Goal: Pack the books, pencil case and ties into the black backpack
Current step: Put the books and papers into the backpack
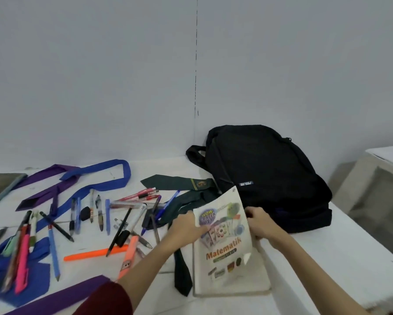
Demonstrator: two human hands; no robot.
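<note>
The book (222, 242) has the word "Matematik" in big orange letters on its white cover, and a purple bubble near the top that starts with "WOW"; the smaller words are too blurry to read. The black backpack (266, 173) has a little silver label on its front, but I cannot read it. It lies on the white tabletop (341, 264), far and to the right, just behind the book. The left hand (186, 226) holds the book's left edge, with the thumb on the cover and the fingers curled under. The right hand (261, 223) holds the right edge, with its fingers curled round it. So each grip is closed on the book, and the book's far end tilts up toward the backpack. One arm reaches out from a dark red sleeve (107, 298). I can see one book in the hands and one more thing like a book (2, 187) at the far left. There is a green tie (182, 187) with a gold badge, a blue tie (113, 178) and a purple tie (48, 189). Many pens (54, 253) and markers lie spread out on the left, too many to count well.
</note>
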